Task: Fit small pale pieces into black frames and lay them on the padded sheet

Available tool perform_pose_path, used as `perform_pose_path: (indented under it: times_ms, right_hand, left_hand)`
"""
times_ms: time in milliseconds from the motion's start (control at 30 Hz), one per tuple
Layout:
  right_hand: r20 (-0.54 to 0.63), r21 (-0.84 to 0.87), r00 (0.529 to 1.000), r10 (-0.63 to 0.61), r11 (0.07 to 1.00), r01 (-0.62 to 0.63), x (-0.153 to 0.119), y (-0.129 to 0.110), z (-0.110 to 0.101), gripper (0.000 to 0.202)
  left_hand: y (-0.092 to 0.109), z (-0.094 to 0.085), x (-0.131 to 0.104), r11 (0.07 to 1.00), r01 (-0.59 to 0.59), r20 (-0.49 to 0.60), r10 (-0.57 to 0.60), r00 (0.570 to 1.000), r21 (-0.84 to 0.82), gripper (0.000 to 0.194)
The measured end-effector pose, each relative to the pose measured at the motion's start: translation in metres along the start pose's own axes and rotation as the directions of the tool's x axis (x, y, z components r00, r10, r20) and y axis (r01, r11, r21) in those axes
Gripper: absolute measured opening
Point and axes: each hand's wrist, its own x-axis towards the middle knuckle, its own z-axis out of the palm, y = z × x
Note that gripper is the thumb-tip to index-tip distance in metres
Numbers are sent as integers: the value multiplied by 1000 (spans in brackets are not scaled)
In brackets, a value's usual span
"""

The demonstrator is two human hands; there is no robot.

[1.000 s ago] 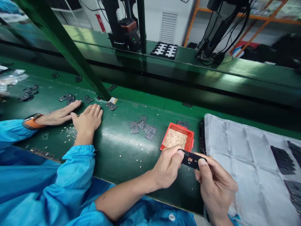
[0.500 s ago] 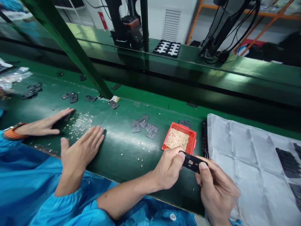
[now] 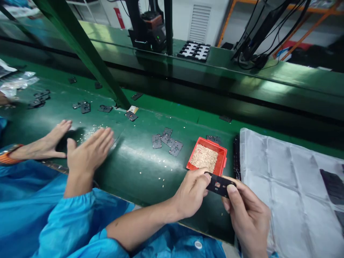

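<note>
A thin black plate with small cut-outs is held level between my two hands, in front of a red bin of small pale chips. My left hand pinches its left end between thumb and fingers. At the other end, my right hand grips the plate with the thumb on top. Left of the bin, several black plates lie partly overlapping on the green table, with loose pale chips scattered near them.
At the left, a co-worker's two hands are over more pale chips. A translucent compartment tray with black parts fills the right side. A green slanted post rises behind the table.
The co-worker's hands have shifted, with the nearer one raised a little and the farther one drawn left. My hands keep the same hold on the black plate. The camera view has shifted slightly.
</note>
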Motion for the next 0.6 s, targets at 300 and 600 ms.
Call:
perform_pose_path:
  times_ms: [300, 600]
  right_hand:
    - [33, 82, 998, 62, 995, -64, -2, -5, 3, 24]
    - [76, 118, 996, 53, 991, -61, -5, -5, 8, 25]
  left_hand:
    - [0, -1, -6, 989, -9, -57, 18, 998, 147, 35]
    - [-3, -12, -18, 912, -123, 1, 133, 991, 392, 33]
